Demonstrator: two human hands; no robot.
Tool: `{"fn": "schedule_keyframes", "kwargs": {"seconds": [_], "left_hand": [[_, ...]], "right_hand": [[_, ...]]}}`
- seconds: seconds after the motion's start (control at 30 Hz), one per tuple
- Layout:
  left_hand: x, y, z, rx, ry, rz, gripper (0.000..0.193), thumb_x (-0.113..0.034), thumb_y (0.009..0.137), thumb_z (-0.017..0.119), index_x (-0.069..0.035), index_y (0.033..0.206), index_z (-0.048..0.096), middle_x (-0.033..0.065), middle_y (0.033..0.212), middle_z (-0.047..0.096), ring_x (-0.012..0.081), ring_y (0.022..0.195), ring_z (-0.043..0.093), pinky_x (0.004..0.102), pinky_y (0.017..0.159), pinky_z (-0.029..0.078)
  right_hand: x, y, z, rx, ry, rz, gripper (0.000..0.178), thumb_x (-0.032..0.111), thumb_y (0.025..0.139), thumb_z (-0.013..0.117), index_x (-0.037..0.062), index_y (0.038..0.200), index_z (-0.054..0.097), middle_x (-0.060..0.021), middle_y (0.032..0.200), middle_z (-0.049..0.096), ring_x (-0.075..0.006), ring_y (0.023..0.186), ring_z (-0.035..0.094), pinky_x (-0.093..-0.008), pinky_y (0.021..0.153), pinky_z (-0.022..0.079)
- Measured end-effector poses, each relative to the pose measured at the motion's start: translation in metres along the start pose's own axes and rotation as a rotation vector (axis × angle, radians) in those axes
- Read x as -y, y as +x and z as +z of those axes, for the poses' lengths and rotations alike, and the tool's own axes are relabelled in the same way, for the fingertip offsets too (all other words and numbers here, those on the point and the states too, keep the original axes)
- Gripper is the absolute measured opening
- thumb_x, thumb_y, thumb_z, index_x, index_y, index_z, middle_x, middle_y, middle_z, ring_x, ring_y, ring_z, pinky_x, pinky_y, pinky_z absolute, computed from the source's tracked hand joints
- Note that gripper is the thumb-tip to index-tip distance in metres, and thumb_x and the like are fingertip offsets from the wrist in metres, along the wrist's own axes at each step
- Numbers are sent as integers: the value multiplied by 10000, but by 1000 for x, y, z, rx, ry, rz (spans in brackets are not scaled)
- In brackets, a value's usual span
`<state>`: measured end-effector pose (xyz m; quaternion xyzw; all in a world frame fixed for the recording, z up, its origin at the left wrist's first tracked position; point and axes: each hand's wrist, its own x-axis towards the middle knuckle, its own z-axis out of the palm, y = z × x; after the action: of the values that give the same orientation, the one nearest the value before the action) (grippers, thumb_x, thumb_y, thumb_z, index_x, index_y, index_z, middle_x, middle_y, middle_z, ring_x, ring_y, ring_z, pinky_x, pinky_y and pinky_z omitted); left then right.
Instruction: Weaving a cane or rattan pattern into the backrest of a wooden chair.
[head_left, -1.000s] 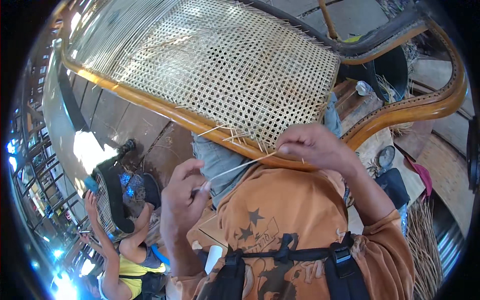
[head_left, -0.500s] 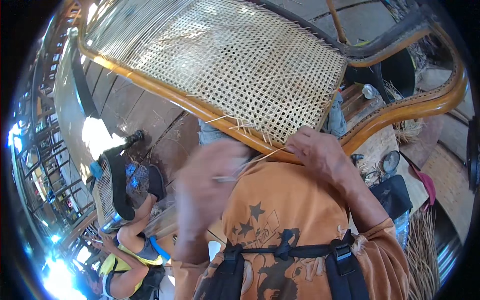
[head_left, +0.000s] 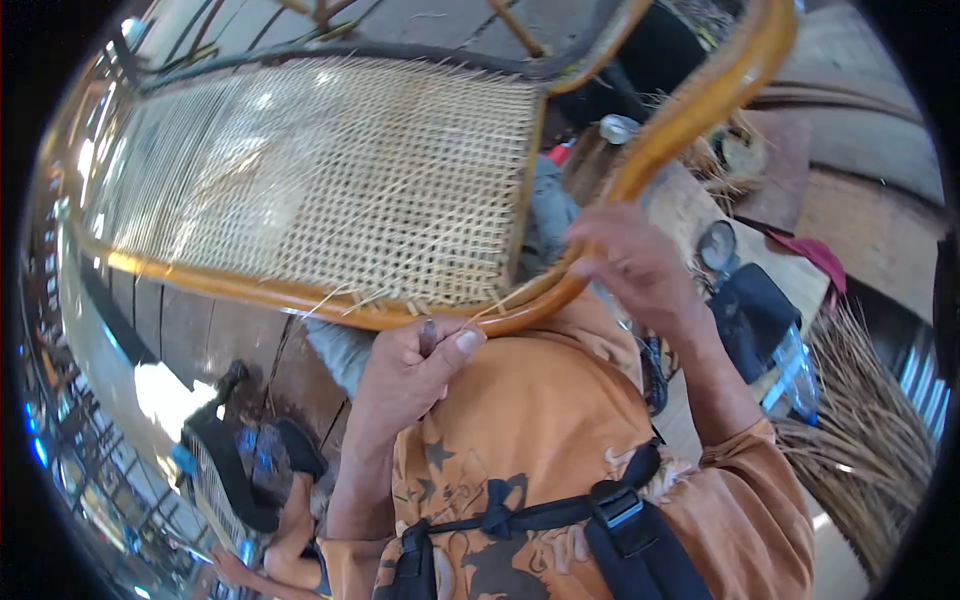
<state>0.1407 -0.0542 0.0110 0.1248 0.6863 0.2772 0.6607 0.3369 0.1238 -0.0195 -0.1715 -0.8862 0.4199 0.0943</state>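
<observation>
A chair frame of varnished wood [head_left: 290, 295] lies across my lap, filled with a woven cane panel [head_left: 400, 180]. My left hand [head_left: 410, 372] is closed at the near rail, thumb and forefinger pinching a thin cane strip [head_left: 484, 316]. A small grey metal tool [head_left: 428, 337] shows between its fingers, mostly hidden. My right hand [head_left: 645, 268], smeared by motion, is raised beside the curved wooden arm [head_left: 690, 100], its fingers drawn together where the strip seems to lead. Loose cane ends stick out along the panel's near edge.
To the right lie a bundle of cane strands [head_left: 860, 420], a dark pouch [head_left: 752, 315], a clear plastic bottle [head_left: 795, 375] and a red cloth [head_left: 812, 255]. Another caned piece [head_left: 215, 470] stands at the lower left, beside a person's arm [head_left: 290, 540].
My left hand has come up to the near rail and pinches there. My right hand has left the panel's corner, moving up beside the curved arm. The view has shifted right.
</observation>
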Motion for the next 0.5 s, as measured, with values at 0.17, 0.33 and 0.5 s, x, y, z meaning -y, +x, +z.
{"fn": "schedule_keyframes", "kwargs": {"seconds": [0.17,0.33,0.5], "left_hand": [[-22,12,22,27,59,505,197,-55,853,567,-27,1021,667,60,955,555,112,851,514,219,716,407],[-29,12,48,65,307,526,251,-79,844,602,-21,1086,631,68,833,595,117,699,543,240,620,436],[-5,25,73,6,322,562,190,-126,842,620,-12,992,632,41,731,602,96,642,537,222,602,441]], "right_hand": [[-65,-109,-16,-611,63,899,117,120,866,570,38,926,629,-124,794,611,-214,757,598,-305,692,462],[-92,-222,80,-56,-351,1063,232,168,833,584,53,1034,590,-185,1093,583,-398,950,560,-440,797,460],[-73,-242,105,-9,-210,1193,342,164,799,601,54,1116,535,-190,1064,570,-387,991,546,-450,832,451]]}}
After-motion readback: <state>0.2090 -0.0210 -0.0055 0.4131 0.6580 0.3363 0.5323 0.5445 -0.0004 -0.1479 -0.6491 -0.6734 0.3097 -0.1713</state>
